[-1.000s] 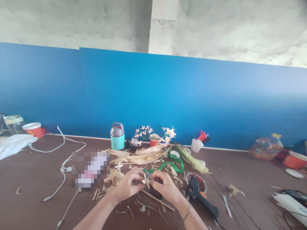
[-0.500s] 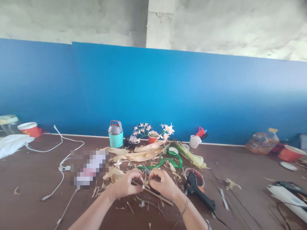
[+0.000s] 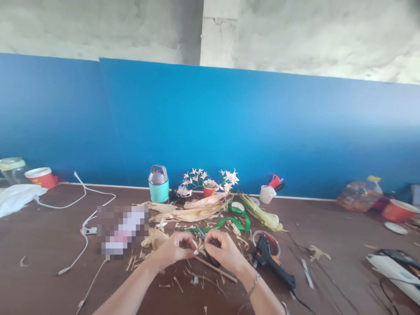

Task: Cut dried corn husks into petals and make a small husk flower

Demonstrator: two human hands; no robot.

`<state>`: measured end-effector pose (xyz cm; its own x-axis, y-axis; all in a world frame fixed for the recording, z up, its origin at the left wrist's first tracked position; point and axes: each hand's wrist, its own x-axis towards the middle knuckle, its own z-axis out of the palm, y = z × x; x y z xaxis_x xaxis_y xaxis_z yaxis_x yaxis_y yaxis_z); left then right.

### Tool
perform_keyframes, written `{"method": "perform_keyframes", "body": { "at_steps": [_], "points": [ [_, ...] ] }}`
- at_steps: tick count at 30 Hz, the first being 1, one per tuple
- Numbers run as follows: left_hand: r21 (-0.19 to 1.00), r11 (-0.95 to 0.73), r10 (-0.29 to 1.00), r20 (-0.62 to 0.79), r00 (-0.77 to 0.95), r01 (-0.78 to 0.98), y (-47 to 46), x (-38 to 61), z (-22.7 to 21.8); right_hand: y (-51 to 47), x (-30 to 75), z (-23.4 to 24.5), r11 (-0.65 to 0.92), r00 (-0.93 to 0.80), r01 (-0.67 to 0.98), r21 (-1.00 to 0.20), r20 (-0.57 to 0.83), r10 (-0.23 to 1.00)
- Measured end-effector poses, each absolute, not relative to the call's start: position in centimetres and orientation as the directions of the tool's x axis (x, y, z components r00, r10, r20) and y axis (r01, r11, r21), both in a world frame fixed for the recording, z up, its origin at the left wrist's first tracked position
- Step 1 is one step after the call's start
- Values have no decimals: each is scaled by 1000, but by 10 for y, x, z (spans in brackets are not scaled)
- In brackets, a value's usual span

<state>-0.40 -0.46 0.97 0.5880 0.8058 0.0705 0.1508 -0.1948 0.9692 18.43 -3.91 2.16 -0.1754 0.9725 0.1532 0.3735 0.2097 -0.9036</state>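
Both my hands meet over the middle of the table. Between their fingertips is a small pale husk flower point(image 3: 198, 249) with pointed petals. My left hand point(image 3: 175, 251) pinches it from the left with thumb and forefinger. From the right, my right hand point(image 3: 225, 253) grips it with curled fingers, partly hiding it. Below the hands lies a thin stick point(image 3: 216, 269) among husk scraps. Scissors point(image 3: 199, 231) lie just beyond the fingers, partly covered. Dried corn husks point(image 3: 193, 213) and a green ribbon point(image 3: 244, 224) spread out behind.
A black glue gun point(image 3: 274, 264) rests against a tape roll point(image 3: 278, 249) on the right. Husk flowers stand in a red paper cup point(image 3: 209, 191) at the back, beside a turquoise flask point(image 3: 159, 190). A white cable point(image 3: 80, 253) runs along the left. Pale stalks point(image 3: 262, 214) lie behind the tape.
My left fingertips have shifted slightly on the husk flower, and its petals show a little differently. Both hands stay in nearly the same place, and the things on the table have not moved.
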Motion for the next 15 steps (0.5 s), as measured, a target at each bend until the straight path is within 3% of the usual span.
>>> {"method": "perform_keyframes", "body": {
  "at_steps": [6, 15],
  "points": [
    [1000, 4, 821, -10, 571, 12, -8, -1, 14, -39, 183, 23, 231, -184, 358, -905, 174, 967],
    [990, -94, 881, 32, 472, 109, -10, -3, 12, -41, 182, 25, 160, -160, 303, -939, 116, 980]
  ]
}}
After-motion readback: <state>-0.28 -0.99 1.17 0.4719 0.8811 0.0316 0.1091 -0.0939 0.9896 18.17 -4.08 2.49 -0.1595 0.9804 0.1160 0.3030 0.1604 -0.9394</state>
